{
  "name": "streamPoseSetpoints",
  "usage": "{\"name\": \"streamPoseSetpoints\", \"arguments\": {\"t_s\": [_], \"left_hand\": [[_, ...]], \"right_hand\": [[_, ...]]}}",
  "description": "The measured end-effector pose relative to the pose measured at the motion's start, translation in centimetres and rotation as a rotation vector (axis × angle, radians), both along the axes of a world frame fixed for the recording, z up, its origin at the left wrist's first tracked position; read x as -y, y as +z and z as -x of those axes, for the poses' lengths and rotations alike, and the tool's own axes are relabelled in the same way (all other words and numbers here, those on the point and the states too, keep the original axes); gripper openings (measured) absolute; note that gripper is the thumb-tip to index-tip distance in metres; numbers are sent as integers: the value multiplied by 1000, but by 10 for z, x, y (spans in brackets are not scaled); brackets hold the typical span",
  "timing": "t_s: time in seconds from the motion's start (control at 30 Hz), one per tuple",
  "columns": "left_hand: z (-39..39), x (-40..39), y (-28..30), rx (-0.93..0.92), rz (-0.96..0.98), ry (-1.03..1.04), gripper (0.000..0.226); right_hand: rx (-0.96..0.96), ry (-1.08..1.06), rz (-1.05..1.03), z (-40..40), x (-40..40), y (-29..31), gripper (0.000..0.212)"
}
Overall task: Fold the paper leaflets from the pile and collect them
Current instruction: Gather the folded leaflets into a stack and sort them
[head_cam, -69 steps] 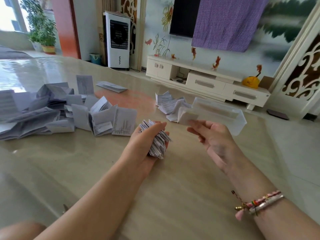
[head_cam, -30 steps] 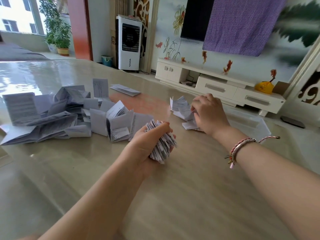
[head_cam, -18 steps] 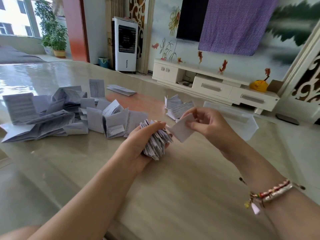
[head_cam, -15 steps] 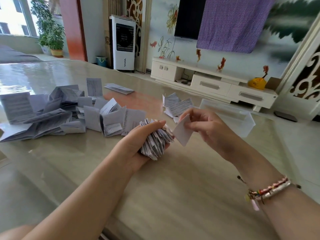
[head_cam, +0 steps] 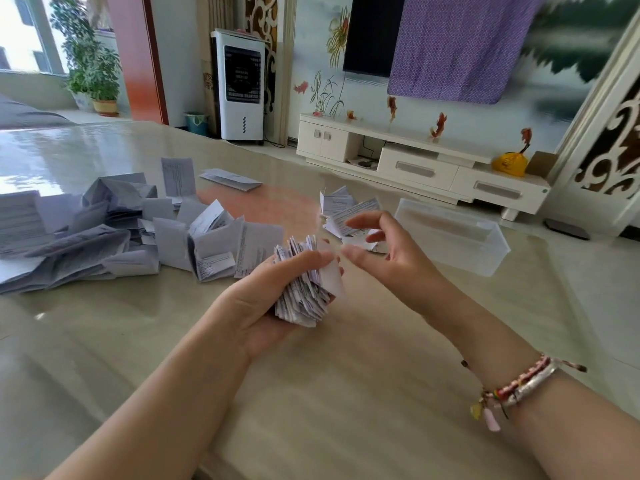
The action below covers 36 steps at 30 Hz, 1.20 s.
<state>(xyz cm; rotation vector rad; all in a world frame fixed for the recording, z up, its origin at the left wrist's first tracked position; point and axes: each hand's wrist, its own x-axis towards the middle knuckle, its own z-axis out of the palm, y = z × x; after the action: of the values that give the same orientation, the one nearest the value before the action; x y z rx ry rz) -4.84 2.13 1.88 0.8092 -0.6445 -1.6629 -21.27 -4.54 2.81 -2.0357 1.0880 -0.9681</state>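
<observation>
Paper bundle: a thick wad of folded leaflets [head_cam: 303,289], printed edges fanned out, sits in the left hand [head_cam: 263,296] near the middle of the view, held just above the surface [head_cam: 329,393].
Left grip: fingers and thumb curl tight round the wad; the thumb lies across its top, pinning a blank white folded leaflet [head_cam: 330,275] against the 3 o'clock side of the stack.
Right grip: the right hand [head_cam: 388,258] hovers just beside the wad at its 3 o'clock, fingers loosely spread and holding nothing; the fingertips [head_cam: 349,251] are near the white leaflet, contact not clear.
Wrist: a braided bracelet [head_cam: 519,386] with small charms rings the right forearm at 4 o'clock.
Unfolded pile: a loose heap of larger leaflets [head_cam: 114,230] spreads over the surface at 9 to 10 o'clock from the hands, some flat, some half folded.
Small heap: a few folded leaflets [head_cam: 343,209] lie at 12 o'clock, partly behind the right hand.
Container: a clear plastic box [head_cam: 453,237] rests on the surface at 2 o'clock, just beside the small heap.
Stray leaflet: one folded sheet [head_cam: 230,180] lies apart at 11 o'clock.
</observation>
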Motion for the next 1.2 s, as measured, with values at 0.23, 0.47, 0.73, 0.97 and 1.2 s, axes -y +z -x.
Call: {"name": "streamPoseSetpoints", "arguments": {"t_s": [0.23,0.47,0.73,0.97,1.2], "left_hand": [[1,4,-1,-23,-85,104,27],[2,5,-1,-43,-100,186,26],[4,8,-3,-111,-85,262,36],[2,3,-6,-125,-5,250,31],[-1,5,-3,-133,-14,256,48]], "right_hand": [[-417,-479,-46,8,72,-21,17],[171,-446,-120,1,59,-15,24],[373,195,-391,-17,-11,17,13],[12,106,-79,-28,-17,9,9],[-303,111,291,-26,-22,7,40]]}}
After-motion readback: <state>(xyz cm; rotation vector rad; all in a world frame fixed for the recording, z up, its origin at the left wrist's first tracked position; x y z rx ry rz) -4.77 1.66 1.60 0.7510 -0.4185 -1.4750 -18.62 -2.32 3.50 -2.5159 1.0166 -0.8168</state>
